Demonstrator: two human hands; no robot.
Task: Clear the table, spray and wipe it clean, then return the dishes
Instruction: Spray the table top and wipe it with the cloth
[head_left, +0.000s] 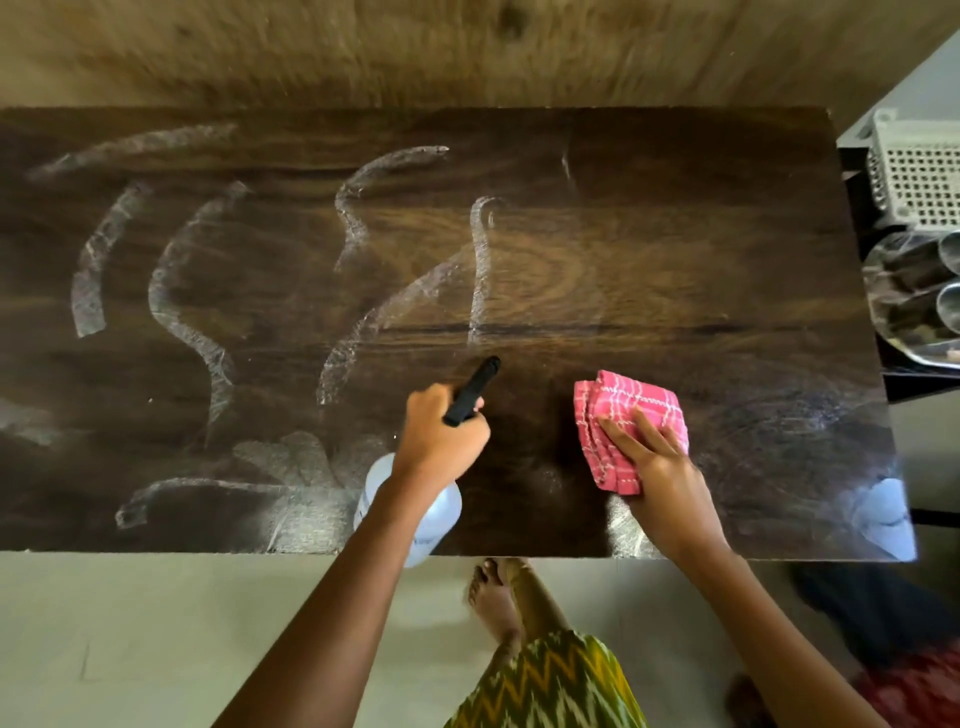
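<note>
The dark wooden table (649, 249) fills the view, streaked with white wet smears across its left and middle. My left hand (441, 436) grips a clear spray bottle (439, 514) by its black trigger head (472, 389), nozzle aimed at the table's middle. My right hand (657, 467) presses flat on a folded pink checked cloth (623, 410) lying on the table near its front edge. No dishes stand on the table.
At the right, beyond the table's edge, a steel tray (893, 332) holds steel cups (948, 306), with a white perforated basket (919, 171) behind it. A wooden wall runs along the table's far side. My bare foot (493, 597) stands by the front edge.
</note>
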